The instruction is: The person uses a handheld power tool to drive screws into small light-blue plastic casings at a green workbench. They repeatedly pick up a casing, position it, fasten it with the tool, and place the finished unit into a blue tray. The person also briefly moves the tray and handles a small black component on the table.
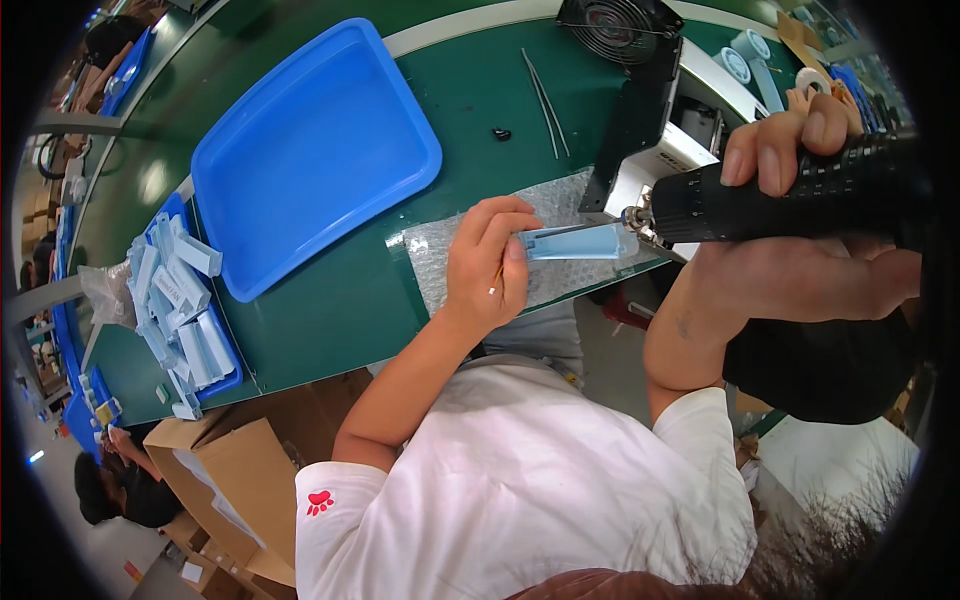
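Note:
My left hand (488, 262) is closed around one end of a long light-blue plastic housing (580, 243), held above bubble wrap (425, 260) on the table. A thin wire end with a small white tip (492, 290) pokes out by its fingers. My right hand (800, 278) grips a thick black electric screwdriver (770, 200), lying sideways and pointing left. Its slim bit (575, 231) reaches along the housing toward my left fingertips. Whether the tip touches a screw is hidden.
A big blue tray (428, 150) lies on the green table, left of tweezers (545, 105) and a small black piece (501, 133). A bin of light-blue housings (180, 290) stands far left. A black-and-white machine (640, 150) and a fan (612, 28) stand right. A carton (235, 490) sits below.

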A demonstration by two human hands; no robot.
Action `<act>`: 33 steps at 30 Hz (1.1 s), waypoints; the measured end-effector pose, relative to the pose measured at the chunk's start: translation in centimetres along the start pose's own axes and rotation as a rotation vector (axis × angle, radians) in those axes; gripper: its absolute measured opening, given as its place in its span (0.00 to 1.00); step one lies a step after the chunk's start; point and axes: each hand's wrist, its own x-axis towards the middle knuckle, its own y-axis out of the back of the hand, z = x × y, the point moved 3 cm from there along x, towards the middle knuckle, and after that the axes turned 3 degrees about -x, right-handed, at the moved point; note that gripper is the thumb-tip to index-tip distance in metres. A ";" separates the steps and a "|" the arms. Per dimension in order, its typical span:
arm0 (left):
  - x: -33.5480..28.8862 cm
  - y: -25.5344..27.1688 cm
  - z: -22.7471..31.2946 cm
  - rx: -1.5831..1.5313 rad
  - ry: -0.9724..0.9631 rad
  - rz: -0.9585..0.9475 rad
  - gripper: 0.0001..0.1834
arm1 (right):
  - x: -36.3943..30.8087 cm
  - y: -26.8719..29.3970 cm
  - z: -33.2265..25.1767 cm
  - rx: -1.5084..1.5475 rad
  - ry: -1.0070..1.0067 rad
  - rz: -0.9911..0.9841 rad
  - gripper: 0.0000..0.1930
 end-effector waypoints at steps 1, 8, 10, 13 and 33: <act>0.0 0.0 0.0 -0.001 0.002 -0.002 0.14 | 0.0 0.1 0.3 -0.008 0.002 -0.017 0.52; 0.1 0.0 0.0 -0.009 0.042 0.000 0.14 | -0.2 1.3 1.0 0.051 0.006 -0.043 0.51; 0.0 0.0 -0.1 0.006 0.007 0.004 0.13 | -0.1 1.8 1.2 0.069 0.024 -0.087 0.49; -0.1 -0.1 -0.2 -0.013 0.009 0.013 0.13 | -1.4 0.8 1.4 0.186 0.057 -0.075 0.46; -0.2 0.2 0.2 -0.033 0.058 0.065 0.11 | 0.2 4.3 -5.5 0.342 -0.158 -0.430 0.34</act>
